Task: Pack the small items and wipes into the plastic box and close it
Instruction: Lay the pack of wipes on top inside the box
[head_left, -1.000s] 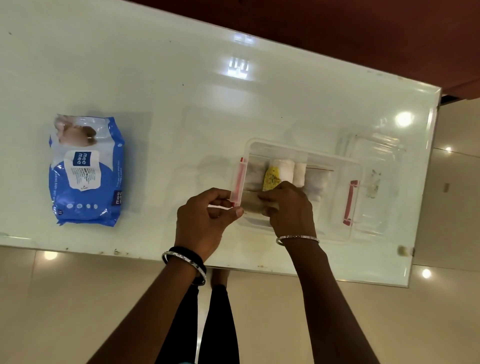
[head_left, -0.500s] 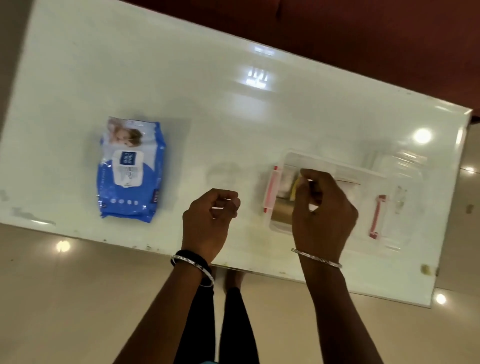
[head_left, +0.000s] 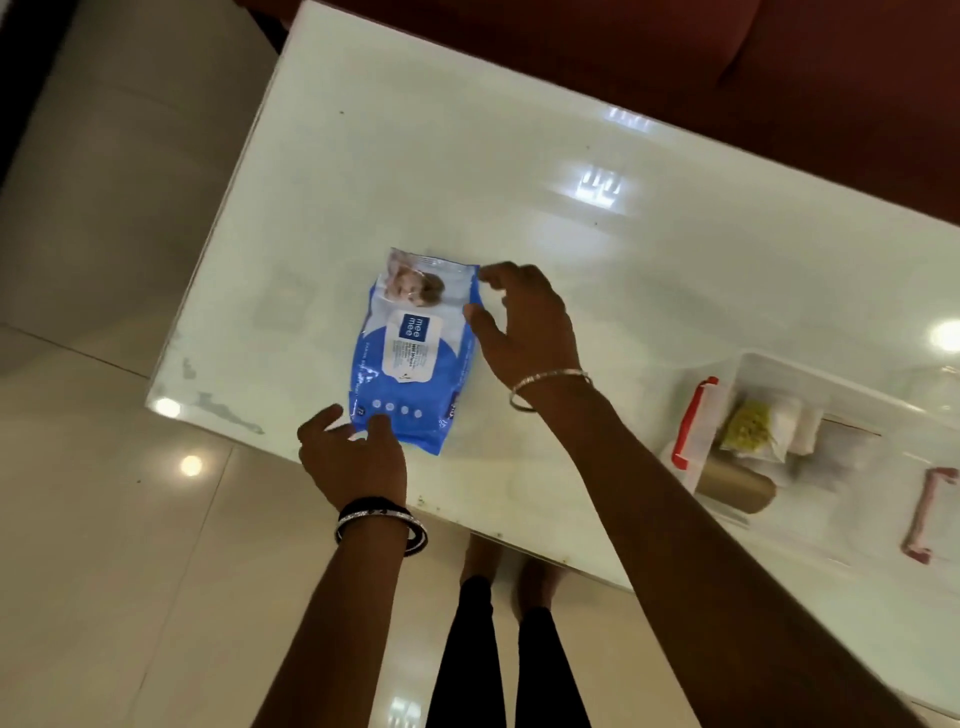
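- Glossy white table over pale floor tiles, same as before.
- Both my hands have left the plastic box at right, small items inside, lid not on.
- Now my left hand and right hand, both open, bracket the wipes pack mid-frame. Wipes go in next, I reckon.

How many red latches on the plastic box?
2. One red latch on the plastic box's left end, nearest the right hand; the other latch toward the frame's right edge, blurred. More may sit out of frame.
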